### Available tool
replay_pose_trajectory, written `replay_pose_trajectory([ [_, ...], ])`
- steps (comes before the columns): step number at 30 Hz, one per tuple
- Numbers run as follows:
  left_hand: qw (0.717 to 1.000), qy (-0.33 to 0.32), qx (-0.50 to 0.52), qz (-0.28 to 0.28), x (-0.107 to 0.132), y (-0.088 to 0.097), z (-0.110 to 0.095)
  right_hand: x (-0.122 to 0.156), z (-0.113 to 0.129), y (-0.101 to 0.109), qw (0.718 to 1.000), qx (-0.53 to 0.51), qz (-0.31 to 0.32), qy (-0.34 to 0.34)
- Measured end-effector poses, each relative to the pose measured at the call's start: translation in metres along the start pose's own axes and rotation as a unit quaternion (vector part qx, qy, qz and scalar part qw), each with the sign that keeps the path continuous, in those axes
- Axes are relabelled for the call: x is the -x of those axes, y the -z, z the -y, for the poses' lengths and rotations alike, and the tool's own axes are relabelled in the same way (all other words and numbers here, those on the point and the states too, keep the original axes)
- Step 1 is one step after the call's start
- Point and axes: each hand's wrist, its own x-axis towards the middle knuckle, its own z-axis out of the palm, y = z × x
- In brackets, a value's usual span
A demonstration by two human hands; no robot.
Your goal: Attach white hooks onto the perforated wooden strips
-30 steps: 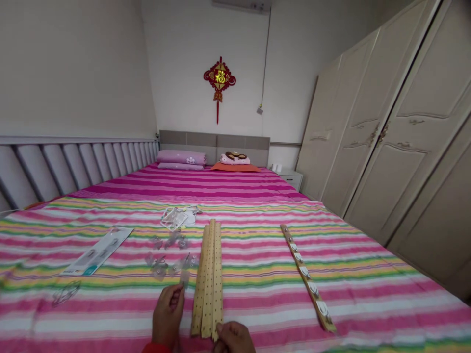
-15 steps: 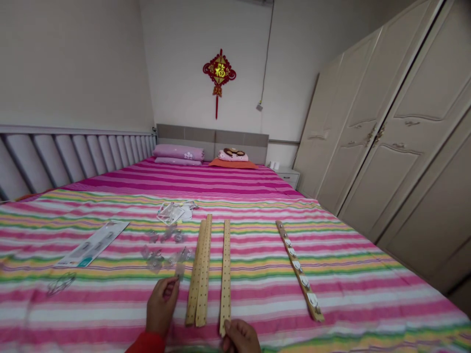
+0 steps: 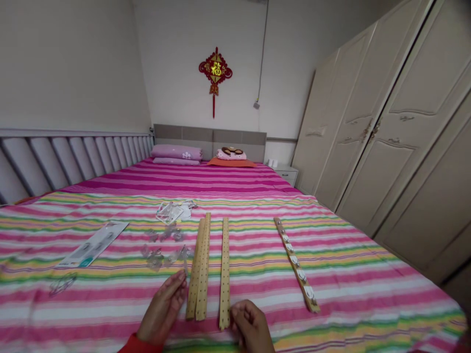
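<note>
My left hand [image 3: 165, 306] pinches a small clear plastic bag [image 3: 186, 267], seen nearly edge-on at the fingertips; its contents are too small to tell. To its right, two perforated wooden strips [image 3: 201, 274] lie side by side, partly overlapping. Another perforated wooden strip [image 3: 224, 274] lies apart from them. My right hand [image 3: 253, 326] is beside this strip's near end, thumb and fingers curled together; what they hold, if anything, cannot be made out. Several small clear bags with metal pieces [image 3: 156, 257] lie beyond my left hand.
Further right lies a wooden strip fitted with white tags and metal rings [image 3: 296, 264]. A printed card [image 3: 93, 245] and thin wire rings [image 3: 63, 283] lie at left. White tags and clear wrappers [image 3: 176, 211] are piled further back. A railing [image 3: 73, 157] borders the striped bed.
My left hand has moved slightly right and turned, so the small bag shows edge-on. My right hand has moved from the lone strip's near end to its right side.
</note>
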Motion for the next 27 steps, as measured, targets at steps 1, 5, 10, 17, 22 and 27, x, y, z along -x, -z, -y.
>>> replay_pose_trajectory([
  [1, 0.999, 0.037, 0.034, 0.021, 0.005, -0.005, 0.0, -0.001, 0.005, -0.004, 1.0, -0.008, 0.01, 0.015],
  [5, 0.978, 0.155, 0.125, 0.063, 0.023, -0.021, 0.006, -0.003, 0.024, -0.021, 0.997, -0.028, 0.065, 0.032],
  [10, 0.973, 0.156, 0.119, 0.121, 0.039, -0.03, 0.017, 0.004, 0.053, -0.038, 0.994, -0.017, 0.085, 0.061],
  [17, 0.983, 0.105, -0.02, 0.153, 0.054, -0.041, 0.018, 0.011, 0.072, -0.035, 0.995, -0.037, 0.055, 0.07],
  [22, 0.977, 0.151, -0.005, 0.152, 0.063, -0.047, 0.023, 0.011, 0.073, -0.03, 0.995, -0.053, 0.048, 0.063],
  [27, 0.968, 0.203, 0.004, 0.144, 0.067, -0.047, 0.034, 0.008, 0.076, -0.027, 0.997, -0.044, 0.027, 0.059],
])
